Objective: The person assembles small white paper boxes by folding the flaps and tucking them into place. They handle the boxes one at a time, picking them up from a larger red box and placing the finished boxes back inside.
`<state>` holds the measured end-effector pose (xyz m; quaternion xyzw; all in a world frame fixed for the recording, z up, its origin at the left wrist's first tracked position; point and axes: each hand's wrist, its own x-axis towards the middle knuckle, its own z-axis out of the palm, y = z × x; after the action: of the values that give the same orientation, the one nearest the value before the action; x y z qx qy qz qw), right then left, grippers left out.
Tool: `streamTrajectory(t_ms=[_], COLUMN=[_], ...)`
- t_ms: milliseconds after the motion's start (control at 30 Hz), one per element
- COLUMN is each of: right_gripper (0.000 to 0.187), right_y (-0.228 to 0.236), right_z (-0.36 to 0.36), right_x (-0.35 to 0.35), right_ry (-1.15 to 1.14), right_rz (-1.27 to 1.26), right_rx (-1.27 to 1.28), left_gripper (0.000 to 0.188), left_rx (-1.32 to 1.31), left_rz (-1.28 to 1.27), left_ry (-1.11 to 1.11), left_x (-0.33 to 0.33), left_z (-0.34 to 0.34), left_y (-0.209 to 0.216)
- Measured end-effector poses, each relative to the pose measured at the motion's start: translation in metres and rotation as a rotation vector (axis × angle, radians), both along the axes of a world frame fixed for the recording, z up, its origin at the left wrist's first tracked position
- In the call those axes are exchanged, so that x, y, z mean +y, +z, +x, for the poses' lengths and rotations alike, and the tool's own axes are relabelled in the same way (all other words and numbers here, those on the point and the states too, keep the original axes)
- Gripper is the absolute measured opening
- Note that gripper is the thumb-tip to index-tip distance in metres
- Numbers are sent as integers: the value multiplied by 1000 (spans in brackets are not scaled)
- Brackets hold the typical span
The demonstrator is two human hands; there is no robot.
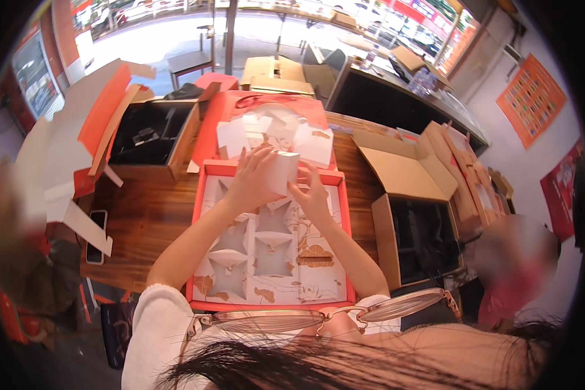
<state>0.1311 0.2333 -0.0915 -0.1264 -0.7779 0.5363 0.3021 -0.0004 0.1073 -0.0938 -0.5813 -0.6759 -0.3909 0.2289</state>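
Dark hair (344, 367) and a pair of round-lensed glasses (325, 315) were seen closest to the lens, at the lower edge of the head view. Just beyond them, a red gift tray (205, 195) with a white, floral-printed insert of square compartments was laid on the wooden table (143, 221). A small white box (283, 172) was held above the far end of that tray, clamped between both hands. The left hand (253, 179) was wrapped around the box's left face, fingers closed on it, while the right hand (313, 195) was pressed against its lower right side with the fingertips curled to it.

Beyond the held box, more small white boxes (312, 143) were gathered on a red lid (273, 104), near but apart from it. To the left of the grip, a brown carton with black contents (149, 133) was set, and nearer the table's left edge a dark phone (96, 235) was laid flat. To the right of the grip, an open cardboard carton (406, 172) was placed, with a black-lined box (422, 237) just beside it. Two other people were partly visible at the left and right rims.
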Motion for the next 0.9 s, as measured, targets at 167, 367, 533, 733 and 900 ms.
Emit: streamTrajectory(t_ms=[167,367,533,733,900], right_gripper=[60,68,71,70,64], right_y=[7,13,5,8,11], right_z=[8,11,9,8,10], right_x=[-5,-9,-6,-6,-5], right_ry=[37,41,49,34,-21], right_rz=[-49,-7,54,78,105], right_rx=[-82,-108,-106,-51,-54], left_gripper=[94,90,88,87,86], left_rx=[-111,-180,-163,-160,-72], left_rz=[57,15,5,9,-20], left_ry=[-131,-145,-141,-146,-135], left_x=[12,5,3,3,0], left_z=[0,2,1,2,4], left_y=[-8,-1,2,5,9])
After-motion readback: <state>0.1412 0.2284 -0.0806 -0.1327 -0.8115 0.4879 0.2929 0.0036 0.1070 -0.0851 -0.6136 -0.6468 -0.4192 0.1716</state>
